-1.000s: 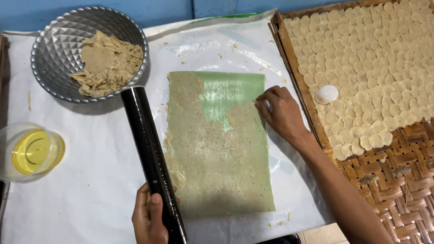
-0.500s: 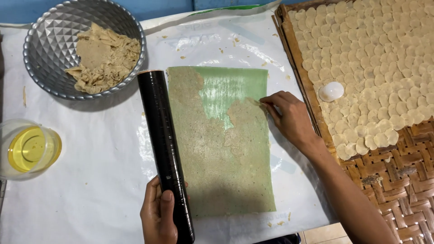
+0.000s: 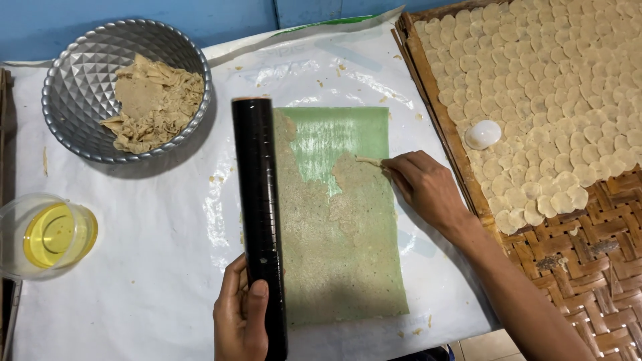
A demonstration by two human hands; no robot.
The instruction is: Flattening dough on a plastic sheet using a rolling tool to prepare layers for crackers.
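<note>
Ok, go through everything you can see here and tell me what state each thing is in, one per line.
Left hand: gripping the near end of the black roller.
Black roller: lying along the green sheet's left edge.
Right hand: pinching the dough edge.
Green sheet: flat, top part bare.
Dough layer: thin, covering most of the sheet.
Metal bowl: holds dough scraps.
Clear cup: holds yellow liquid.
Woven tray: mostly covered with round dough discs.

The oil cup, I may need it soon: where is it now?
In the head view the oil cup sits at the far left edge of the white sheet, below the metal bowl and left of the black roller.
</note>
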